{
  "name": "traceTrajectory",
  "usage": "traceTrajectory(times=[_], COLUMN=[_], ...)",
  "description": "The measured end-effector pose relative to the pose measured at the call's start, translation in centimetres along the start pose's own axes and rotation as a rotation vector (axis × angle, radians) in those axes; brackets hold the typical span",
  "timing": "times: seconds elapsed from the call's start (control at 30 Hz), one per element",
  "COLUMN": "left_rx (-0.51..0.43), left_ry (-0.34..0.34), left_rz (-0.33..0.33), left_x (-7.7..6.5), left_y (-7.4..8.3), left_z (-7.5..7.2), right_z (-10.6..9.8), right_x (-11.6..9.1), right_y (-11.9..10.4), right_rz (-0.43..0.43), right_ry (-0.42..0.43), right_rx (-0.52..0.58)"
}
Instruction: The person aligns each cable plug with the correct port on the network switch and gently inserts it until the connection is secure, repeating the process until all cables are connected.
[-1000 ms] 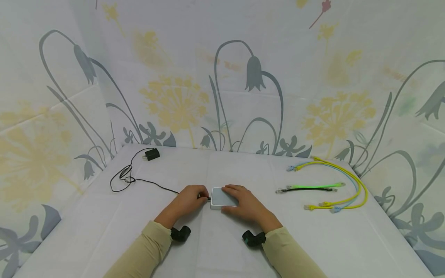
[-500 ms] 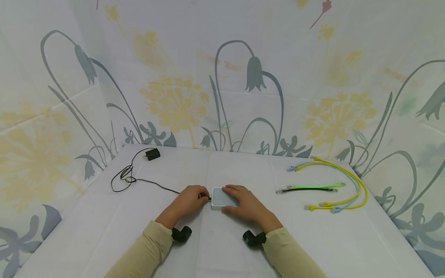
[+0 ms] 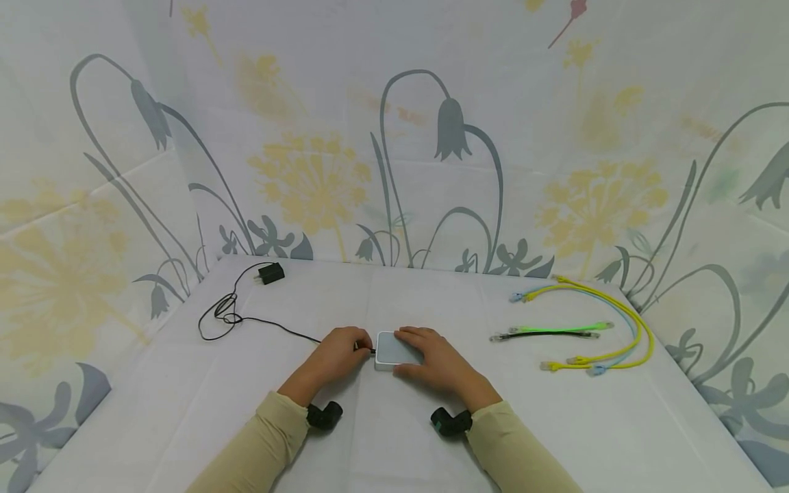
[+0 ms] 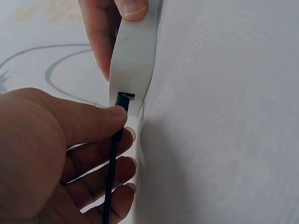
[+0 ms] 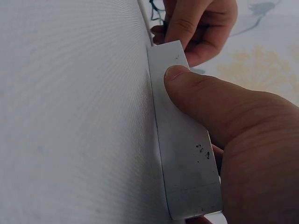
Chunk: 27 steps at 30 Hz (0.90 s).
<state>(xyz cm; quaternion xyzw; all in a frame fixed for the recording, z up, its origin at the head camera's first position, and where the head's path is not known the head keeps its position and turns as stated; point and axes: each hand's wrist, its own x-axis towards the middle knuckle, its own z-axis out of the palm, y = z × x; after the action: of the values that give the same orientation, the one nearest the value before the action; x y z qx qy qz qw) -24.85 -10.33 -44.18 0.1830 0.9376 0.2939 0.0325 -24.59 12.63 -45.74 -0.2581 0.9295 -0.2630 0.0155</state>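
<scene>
A small white box with a grey top (image 3: 394, 350) lies on the white table, a slot-like port in its left side. My left hand (image 3: 335, 356) pinches the black plug (image 4: 122, 101) of a thin power cord (image 3: 280, 324) between thumb and fingers. In the left wrist view the plug's tip is right at the port, overlapping its opening. My right hand (image 3: 441, 361) grips the box from the right, its thumb along the near side and its other fingers over the top and far side. The right wrist view shows that thumb flat on the box's side wall (image 5: 182, 135).
From the plug the cord runs left to a loose coil and a black power adapter (image 3: 270, 274) at the back left. On the right lie yellow network cables (image 3: 647, 339), a light blue one (image 3: 629, 322), a green one (image 3: 567, 329) and a black one (image 3: 548, 334). A flowered cloth hangs behind.
</scene>
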Motion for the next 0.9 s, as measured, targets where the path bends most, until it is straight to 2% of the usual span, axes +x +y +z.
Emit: traceTrajectory(times=[0.17, 0.9], left_rx=[-0.001, -0.003], left_ry=[0.007, 0.016], left_rz=[0.016, -0.001], left_x=[0.03, -0.17], left_y=[-0.11, 0.24], left_z=[0.15, 0.26], right_z=[0.01, -0.09], right_x=[0.06, 0.03], right_y=[0.05, -0.10], right_rz=[0.003, -0.001], right_ry=[-0.002, 0.007], right_rx=[-0.001, 0.012])
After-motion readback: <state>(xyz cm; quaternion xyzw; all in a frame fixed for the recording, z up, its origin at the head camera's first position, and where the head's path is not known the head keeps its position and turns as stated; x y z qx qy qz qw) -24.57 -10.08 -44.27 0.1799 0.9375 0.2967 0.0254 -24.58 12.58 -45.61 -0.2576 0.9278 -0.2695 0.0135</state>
